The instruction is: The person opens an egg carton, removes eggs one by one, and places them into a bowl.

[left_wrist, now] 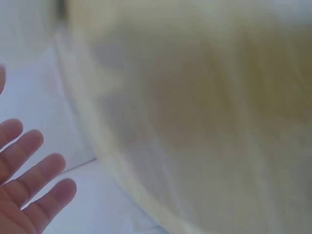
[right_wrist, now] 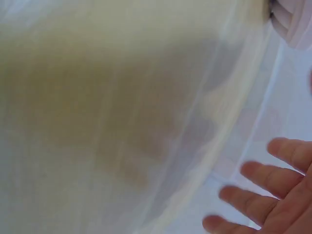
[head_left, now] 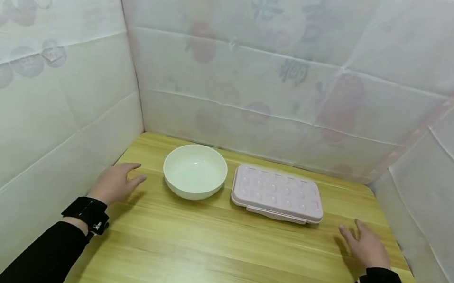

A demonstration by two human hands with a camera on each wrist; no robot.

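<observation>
A round, pale green-white bowl (head_left: 194, 172) stands upright on the wooden table, its inside bare. Right of it lies a flat pink lidded box (head_left: 278, 194) with rows of small round bumps on its closed lid and a clasp along its front edge. My left hand (head_left: 115, 183) is held left of the bowl, apart from it, fingers extended and holding nothing. To the right of the box my right hand (head_left: 366, 246) hovers with spread fingers, touching neither thing. In the right wrist view, a corner of the pink box (right_wrist: 295, 22) shows at the top right.
The yellow wood-grain table (head_left: 194, 261) ends at cloth-covered walls on the left, back and right. A pale printed sheet (head_left: 260, 84) hangs behind it. Dark sleeves and black wrist straps (head_left: 88, 213) cover both forearms.
</observation>
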